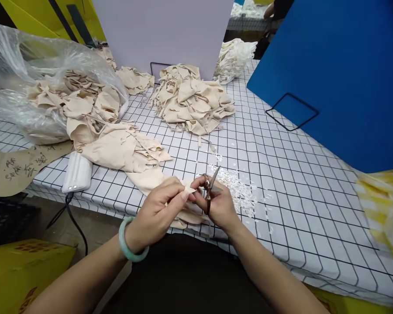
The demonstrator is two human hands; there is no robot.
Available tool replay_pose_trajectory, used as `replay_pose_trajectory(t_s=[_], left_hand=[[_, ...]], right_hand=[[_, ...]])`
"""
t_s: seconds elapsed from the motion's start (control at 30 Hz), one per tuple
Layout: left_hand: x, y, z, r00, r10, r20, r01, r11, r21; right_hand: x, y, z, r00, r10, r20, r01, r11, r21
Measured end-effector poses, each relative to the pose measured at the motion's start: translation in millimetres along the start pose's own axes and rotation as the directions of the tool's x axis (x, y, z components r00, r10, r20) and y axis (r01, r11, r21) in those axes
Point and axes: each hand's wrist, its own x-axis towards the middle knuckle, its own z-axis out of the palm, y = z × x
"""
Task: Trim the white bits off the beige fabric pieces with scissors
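At the table's (281,183) near edge, a beige fabric piece (187,189) is pinched closed by the left hand (157,213). Small scissors (211,187), clasped in the right hand (220,205), are held upright, blades pointing toward the far edge.

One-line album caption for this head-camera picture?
Left hand pinches a beige fabric piece while right hand works small scissors over a checked table.

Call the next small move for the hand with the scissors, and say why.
Probably close the blades. The right hand holds the scissors open at the tip of the beige fabric piece pinched by the left hand, and small white trimmings already litter the checked table.
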Motion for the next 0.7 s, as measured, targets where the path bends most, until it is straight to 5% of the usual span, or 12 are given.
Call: replay_pose_trajectory(t_s=[0.1,0.2,0.3,0.43,0.7], left_hand=[[4.7,-8.3,6.7,0.988,0.127,-0.091,-0.128,0.992,-0.008],[8.4,-22.6,15.3,0.990,0.036,-0.135,-0.060,0.981,-0.185],[7.1,-32.5,20.5,0.982,0.051,-0.180,-0.071,0.991,-0.110],[3.5,-33.6,22.3,0.972,0.190,-0.140,-0.192,0.981,-0.001],[6.5,-33.4,28.5,0.965,0.257,-0.040,-0.257,0.966,0.017]], right_hand=[[-13.0,6.7,17.2,0.992,0.120,0.035,-0.124,0.985,0.120],[-23.2,9.6,20.5,0.982,0.164,0.096,-0.174,0.979,0.104],[-28.6,2.3,3.3,0.994,0.077,0.080,-0.060,0.979,-0.193],[-32.4,-11.2,-24.4,0.995,-0.034,0.097,0.082,0.826,-0.558],[-37.2,-14.4,-30.0,0.987,-0.072,0.141,0.145,0.776,-0.614]])
